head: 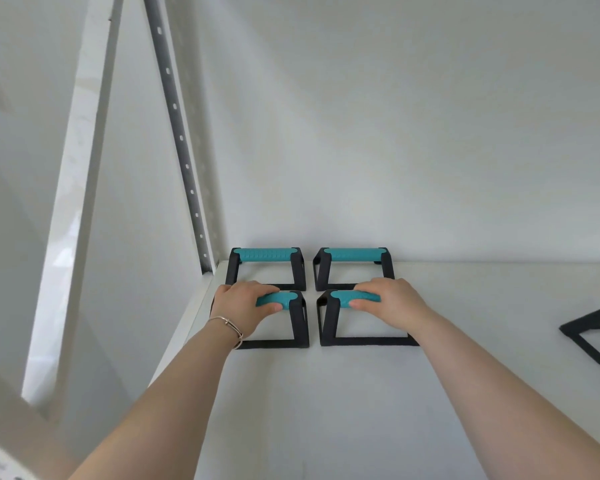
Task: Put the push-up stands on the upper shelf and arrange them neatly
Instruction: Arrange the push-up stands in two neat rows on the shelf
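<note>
Several push-up stands with black frames and teal handles stand on the white upper shelf. Two sit at the back against the wall: the back left stand and the back right stand. In front of them, my left hand is wrapped around the teal handle of the front left stand. My right hand grips the handle of the front right stand. Both front stands rest flat on the shelf, in line with the back pair. A bracelet circles my left wrist.
Another push-up stand lies at the shelf's right edge of view, partly cut off. A grey perforated shelf upright rises at the back left corner. White wall closes the back, and a white beam slants at the left.
</note>
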`<control>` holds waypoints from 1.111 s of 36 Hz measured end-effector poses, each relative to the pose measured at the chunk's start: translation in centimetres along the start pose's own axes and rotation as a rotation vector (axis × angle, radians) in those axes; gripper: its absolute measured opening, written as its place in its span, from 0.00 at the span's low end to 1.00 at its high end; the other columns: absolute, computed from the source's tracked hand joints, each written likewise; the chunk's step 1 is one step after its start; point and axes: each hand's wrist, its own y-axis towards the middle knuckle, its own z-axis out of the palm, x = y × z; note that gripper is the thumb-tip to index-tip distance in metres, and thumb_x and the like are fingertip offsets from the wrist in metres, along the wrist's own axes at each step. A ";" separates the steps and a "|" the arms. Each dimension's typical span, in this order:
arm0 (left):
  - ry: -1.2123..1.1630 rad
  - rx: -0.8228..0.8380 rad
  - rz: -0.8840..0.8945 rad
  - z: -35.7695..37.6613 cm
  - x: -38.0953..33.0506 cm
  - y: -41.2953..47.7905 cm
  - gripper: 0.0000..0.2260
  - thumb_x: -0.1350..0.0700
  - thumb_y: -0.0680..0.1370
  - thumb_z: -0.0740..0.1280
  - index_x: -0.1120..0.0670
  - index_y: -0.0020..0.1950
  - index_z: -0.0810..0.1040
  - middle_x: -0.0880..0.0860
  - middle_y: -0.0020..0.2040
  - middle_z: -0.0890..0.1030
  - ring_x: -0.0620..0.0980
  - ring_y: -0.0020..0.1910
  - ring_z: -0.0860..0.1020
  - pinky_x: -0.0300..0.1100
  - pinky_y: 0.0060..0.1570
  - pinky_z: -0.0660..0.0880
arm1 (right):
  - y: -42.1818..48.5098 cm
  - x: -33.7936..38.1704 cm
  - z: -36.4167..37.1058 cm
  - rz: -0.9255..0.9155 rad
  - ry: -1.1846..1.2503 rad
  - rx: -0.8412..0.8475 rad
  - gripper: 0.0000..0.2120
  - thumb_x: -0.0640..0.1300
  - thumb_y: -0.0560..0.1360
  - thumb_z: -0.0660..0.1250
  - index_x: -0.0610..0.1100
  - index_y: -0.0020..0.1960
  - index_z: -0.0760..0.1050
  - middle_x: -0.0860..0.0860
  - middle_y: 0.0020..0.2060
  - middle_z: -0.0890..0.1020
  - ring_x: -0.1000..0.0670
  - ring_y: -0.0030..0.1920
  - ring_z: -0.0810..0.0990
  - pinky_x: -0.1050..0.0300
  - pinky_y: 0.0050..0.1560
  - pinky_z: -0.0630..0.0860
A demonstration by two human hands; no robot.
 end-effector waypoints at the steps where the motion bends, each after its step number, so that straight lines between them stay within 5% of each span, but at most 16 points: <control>1: 0.008 0.004 0.000 0.0 0.0 0.2 0.18 0.37 0.78 0.60 0.39 0.66 0.73 0.41 0.54 0.79 0.46 0.56 0.73 0.44 0.58 0.64 | 0.1 0.0 0.0 -0.002 -0.007 -0.002 0.16 0.66 0.74 0.61 0.58 0.52 0.78 0.55 0.42 0.77 0.49 0.46 0.74 0.55 0.49 0.72; 40: 0.058 -0.019 0.050 0.5 0.4 1.6 0.19 0.37 0.78 0.57 0.39 0.66 0.72 0.42 0.56 0.79 0.46 0.57 0.73 0.45 0.59 0.65 | 1.0 -0.5 0.8 -0.014 -0.018 -0.064 0.17 0.66 0.74 0.60 0.59 0.55 0.78 0.54 0.41 0.77 0.48 0.45 0.74 0.53 0.52 0.71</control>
